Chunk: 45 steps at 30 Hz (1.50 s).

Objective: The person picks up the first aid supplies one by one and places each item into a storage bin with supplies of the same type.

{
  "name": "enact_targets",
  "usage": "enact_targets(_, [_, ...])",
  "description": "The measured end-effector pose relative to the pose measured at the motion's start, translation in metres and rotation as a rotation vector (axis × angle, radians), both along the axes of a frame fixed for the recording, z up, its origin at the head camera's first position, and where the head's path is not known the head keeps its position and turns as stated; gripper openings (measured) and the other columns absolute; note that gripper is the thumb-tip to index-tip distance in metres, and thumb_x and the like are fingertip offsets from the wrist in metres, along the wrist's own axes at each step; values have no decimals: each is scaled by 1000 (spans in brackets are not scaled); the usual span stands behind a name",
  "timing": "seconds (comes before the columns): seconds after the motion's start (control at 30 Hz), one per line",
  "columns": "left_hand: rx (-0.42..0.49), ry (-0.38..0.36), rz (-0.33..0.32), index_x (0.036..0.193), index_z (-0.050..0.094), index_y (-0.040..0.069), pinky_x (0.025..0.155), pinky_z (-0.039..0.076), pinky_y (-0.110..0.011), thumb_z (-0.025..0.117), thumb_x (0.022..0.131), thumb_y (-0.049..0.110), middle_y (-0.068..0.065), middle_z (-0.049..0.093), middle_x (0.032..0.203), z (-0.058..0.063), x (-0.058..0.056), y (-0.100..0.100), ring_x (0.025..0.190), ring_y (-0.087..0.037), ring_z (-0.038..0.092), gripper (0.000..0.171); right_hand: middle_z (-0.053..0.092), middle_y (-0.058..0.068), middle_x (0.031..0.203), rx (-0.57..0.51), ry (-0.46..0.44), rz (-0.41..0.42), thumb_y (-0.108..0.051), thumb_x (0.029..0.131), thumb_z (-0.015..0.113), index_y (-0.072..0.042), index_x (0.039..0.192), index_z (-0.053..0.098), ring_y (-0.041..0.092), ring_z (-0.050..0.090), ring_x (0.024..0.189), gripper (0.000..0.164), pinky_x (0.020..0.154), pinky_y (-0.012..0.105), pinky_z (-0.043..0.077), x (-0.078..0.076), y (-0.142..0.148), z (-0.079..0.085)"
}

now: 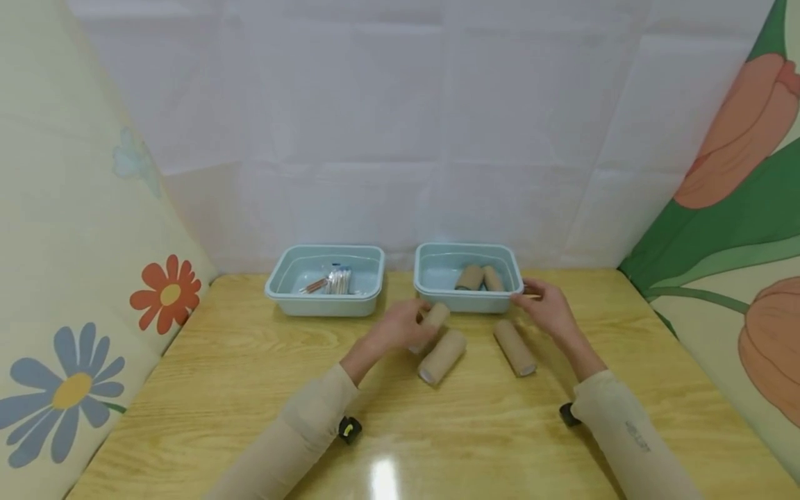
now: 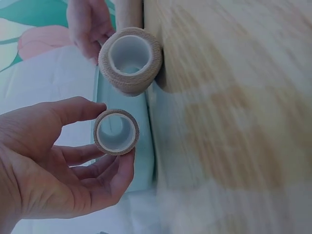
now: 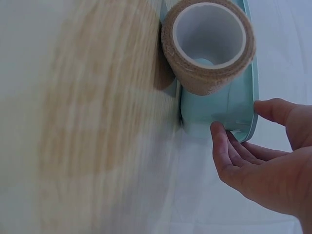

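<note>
My left hand grips a tan elastic bandage roll just above the table, in front of the right basin; in the left wrist view its white hollow core faces the camera. Thumb and fingers lie on opposite sides of it. My right hand pinches the front right corner of the light-blue plastic basin, thumb at the rim. Inside that basin lie two tan rolls. On the table, one bandage roll lies beside the held one, and another bandage roll lies near my right hand.
A second light-blue basin stands to the left, with a clear pack of white sticks and a reddish-brown item inside. Behind both basins hangs a white sheet. Flowered panels flank the wooden table.
</note>
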<state>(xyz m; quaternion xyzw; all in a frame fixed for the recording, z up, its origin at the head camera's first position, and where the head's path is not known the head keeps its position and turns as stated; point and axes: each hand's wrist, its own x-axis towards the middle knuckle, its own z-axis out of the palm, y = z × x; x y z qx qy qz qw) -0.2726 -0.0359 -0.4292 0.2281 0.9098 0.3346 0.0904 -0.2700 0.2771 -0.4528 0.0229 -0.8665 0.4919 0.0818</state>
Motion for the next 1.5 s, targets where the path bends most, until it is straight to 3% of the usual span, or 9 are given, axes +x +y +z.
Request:
enact_targets(0.23, [88,30,-38,126,65,-2,72,55,-34,71,93,13,-13,70,105,11,-1,-3,88,-22,65,37,64,29,123,-6,38,4,-20,97,69,12,137,56,41,65,105,53,77,33,53,-1,0,0])
enact_targets(0.67, [84,55,0,134,61,-2,72,54,-38,67,95,22,-12,69,103,29,-3,-1,87,-23,65,46,60,29,131,-23,-35,4,-18,100,67,10,143,51,43,61,115,54,90,47,52,-1,2,5])
enact_targets(0.9, [105,18,8,137,60,1,76,55,-40,66,96,27,-13,70,110,34,-9,4,96,-25,66,49,58,30,132,-75,-61,12,-16,101,63,11,144,49,41,61,115,52,90,42,51,-1,1,3])
enact_targets(1.13, [109,28,9,141,57,1,76,54,-41,65,98,29,-12,69,110,40,-15,13,94,-24,65,52,59,33,129,-83,-30,13,-11,101,63,14,140,51,44,61,114,48,90,43,51,-1,-1,1])
enact_targets(1.27, [99,42,11,142,56,1,73,54,-39,64,97,29,-12,69,109,44,-23,20,91,-23,66,53,60,32,129,-81,-24,14,-10,101,63,14,140,51,44,61,114,47,90,42,51,-1,-2,1])
enact_targets(1.5, [36,134,91,139,59,-1,81,54,-40,64,97,28,-14,69,113,50,-44,33,98,-25,65,51,60,31,129,-100,-31,19,-11,102,63,14,141,50,40,63,112,48,87,34,51,-1,-1,2])
